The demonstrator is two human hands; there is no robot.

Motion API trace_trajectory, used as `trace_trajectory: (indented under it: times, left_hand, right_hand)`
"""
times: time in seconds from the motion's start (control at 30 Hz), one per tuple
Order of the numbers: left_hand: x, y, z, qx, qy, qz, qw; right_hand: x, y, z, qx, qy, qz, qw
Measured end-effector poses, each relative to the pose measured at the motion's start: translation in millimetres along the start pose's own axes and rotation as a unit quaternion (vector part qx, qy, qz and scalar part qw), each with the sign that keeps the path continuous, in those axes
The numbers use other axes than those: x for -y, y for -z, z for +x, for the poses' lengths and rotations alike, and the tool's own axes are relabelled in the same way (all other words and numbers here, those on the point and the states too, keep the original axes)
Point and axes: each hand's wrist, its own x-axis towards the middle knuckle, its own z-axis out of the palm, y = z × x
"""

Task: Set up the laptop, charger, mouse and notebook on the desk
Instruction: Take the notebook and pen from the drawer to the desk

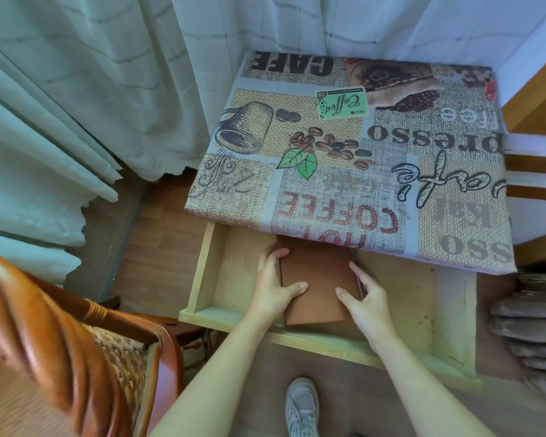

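A brown notebook lies inside the open wooden drawer of the desk, its far end under the desk top. My left hand grips the notebook's left edge, thumb on the cover. My right hand holds its right edge, thumb on the cover as well. The desk is covered by a coffee-print cloth and nothing stands on it. No laptop, charger or mouse is in view.
A wooden chair with a woven seat stands at the lower left. Pale curtains hang behind and left of the desk. Wooden shelving and folded grey fabric sit at the right. My shoe is on the floor below the drawer.
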Motion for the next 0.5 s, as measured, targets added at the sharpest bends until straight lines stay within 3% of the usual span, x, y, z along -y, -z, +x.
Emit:
trace_trajectory:
  times: [0.27, 0.5]
  left_hand:
    - [-5.9, -4.6, -16.9, 0.072, -0.073, 0.073, 0.992]
    - [-18.1, 1.8, -43.9, 0.090, -0.102, 0.082, 0.987]
  right_hand:
    - [4.6, 10.4, -13.8, 0.025, 0.060, -0.103, 0.993]
    - [11.8, 11.4, -43.9, 0.015, 0.094, -0.133, 0.987]
